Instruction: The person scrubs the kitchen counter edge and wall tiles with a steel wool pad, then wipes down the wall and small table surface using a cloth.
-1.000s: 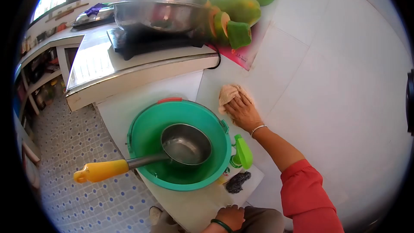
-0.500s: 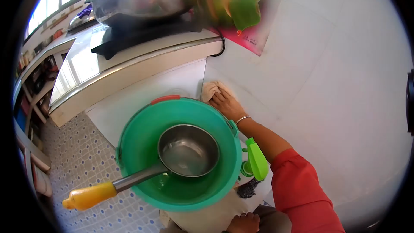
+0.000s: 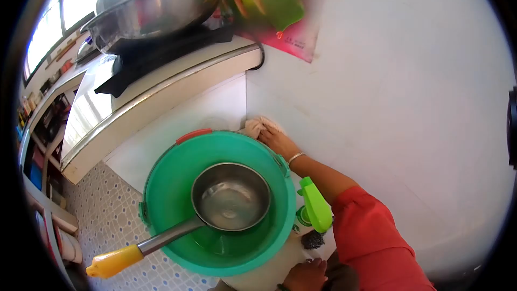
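In the head view, the right hand [image 3: 277, 141] was at work with the cloth [image 3: 254, 127], pressing it against the broad pale surface [image 3: 388, 91] near the corner where that surface met the white panel [image 3: 207, 102] below the counter. Its fingers were closed together over the bunched cloth; the thumb could not be made out. The cloth lay just beyond the rim of the green bucket [image 3: 167, 180], with the forearm passing close beside the bucket and the spray bottle [image 3: 316, 207]. From that spot, any shift of the cloth called, in my judgement, for firm, even pressure through the fingers and for the wrist to be kept off the bucket's rim and the bottle's green head. The left hand [image 3: 306, 277] was low in the view, near the person's knee; it seemed at rest with the fingers curled, though I cannot tell whether they held anything. The dark scouring pad [image 3: 312, 240] lay next to the bottle. A metal dipper [image 3: 231, 196] sat in the bucket, its yellow handle [image 3: 114, 261] jutting out over the near rim, away from the right hand. A large metal pot [image 3: 156, 13] stood on the black stove [image 3: 161, 56] above.
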The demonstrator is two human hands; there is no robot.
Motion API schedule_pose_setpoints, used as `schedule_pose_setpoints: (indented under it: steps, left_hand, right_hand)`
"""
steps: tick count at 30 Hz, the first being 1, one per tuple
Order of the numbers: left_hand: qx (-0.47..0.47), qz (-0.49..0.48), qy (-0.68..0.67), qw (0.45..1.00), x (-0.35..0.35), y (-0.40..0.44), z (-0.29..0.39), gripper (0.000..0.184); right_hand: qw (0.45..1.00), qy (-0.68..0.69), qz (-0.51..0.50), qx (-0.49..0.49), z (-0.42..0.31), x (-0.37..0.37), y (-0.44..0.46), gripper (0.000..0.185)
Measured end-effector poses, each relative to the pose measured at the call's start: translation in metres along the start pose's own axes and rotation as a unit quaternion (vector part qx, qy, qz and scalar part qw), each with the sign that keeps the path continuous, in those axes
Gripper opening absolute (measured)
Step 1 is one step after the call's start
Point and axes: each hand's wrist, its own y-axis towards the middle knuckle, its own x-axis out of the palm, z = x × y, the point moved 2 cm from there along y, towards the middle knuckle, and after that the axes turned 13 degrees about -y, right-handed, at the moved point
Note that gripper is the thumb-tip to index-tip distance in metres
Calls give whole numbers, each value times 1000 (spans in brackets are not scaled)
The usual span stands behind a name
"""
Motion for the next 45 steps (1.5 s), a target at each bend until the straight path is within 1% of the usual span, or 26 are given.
schedule_pose_setpoints:
  steps: [1,3,4,6,7,9,11,13,16,17,19,21,23,24,25,27,31,32,33,34,36,38,39,41,43,45]
  left_hand:
    - [8,-2,0,1000,1,1,0,42]
    - [-29,-17,-18,999,3,3,-3,43]
    - [-21,-20,-17,999,3,4,-3,43]
    - [-37,-33,6,999,4,6,-7,33]
    - [-29,-40,8,999,6,7,-10,33]
    - [-11,-21,3,1000,7,5,-11,34]
    - [-11,-44,20,999,3,3,-4,34]
    - [-36,-52,29,998,0,1,-2,35]
    - [-26,-53,25,998,-3,-3,-6,40]
    - [-21,-62,28,998,-2,-5,-9,40]
    - [-18,-32,29,999,-6,-9,-8,45]
    - [-38,-45,36,998,-10,-16,-5,46]
    - [-21,-14,25,999,-9,-21,-15,47]
    - [-26,-17,25,999,-9,-23,-18,47]
    - [-21,-16,28,999,-9,-24,-21,47]
    - [-33,-25,46,998,-7,-27,-25,48]
    - [-28,-29,55,998,-6,-25,-25,50]
    - [-30,-41,67,996,-4,-23,-25,51]
    - [-33,-52,79,995,-4,-21,-24,51]
    - [-35,-62,85,994,-4,-18,-23,52]
    - [-19,-60,93,994,-1,-14,-22,50]
    - [-11,-59,97,993,0,-10,-15,49]
    - [-17,-73,93,993,1,-10,-10,50]
    - [-21,-81,86,993,5,-8,-4,53]
    - [-13,-95,78,992,12,-3,-4,53]
    - [-9,-98,87,991,19,0,-11,54]
  right_hand:
    - [1000,-7,-5,2,2,-12,-14,33]
    - [1000,31,3,2,8,-39,-44,31]
    - [999,37,-28,-12,11,-51,-59,31]
    - [998,47,-32,-15,15,-74,-94,31]
    - [997,64,-32,-21,16,-85,-113,31]
    - [996,64,-63,-29,17,-106,-152,31]
    - [994,85,-66,-27,18,-129,-190,32]
    - [996,47,-77,-28,21,-153,-226,34]
    - [997,30,-67,-34,19,-183,-281,35]
    - [997,29,-74,-26,17,-192,-300,35]
    - [991,76,-106,1,16,-208,-332,34]
    - [993,71,-99,4,16,-231,-359,29]
    - [987,64,-150,-14,6,-247,-391,21]
    - [987,59,-151,-10,2,-257,-406,21]
    - [971,87,-223,-13,-4,-265,-424,18]
    - [936,142,-321,14,-27,-275,-476,14]
    - [874,239,-411,104,-11,-347,-484,13]
    - [854,241,-445,126,-9,-355,-495,16]
    - [833,242,-476,149,-2,-362,-500,31]
    - [836,228,-473,155,15,-371,-491,31]
    - [826,275,-448,205,53,-392,-466,37]
    - [897,188,-277,288,98,-419,-431,40]
    - [917,134,-217,306,124,-435,-409,42]
    - [903,117,-113,399,182,-466,-370,45]
    - [914,-21,11,406,246,-500,-338,50]
    - [898,-201,122,372,307,-528,-303,55]
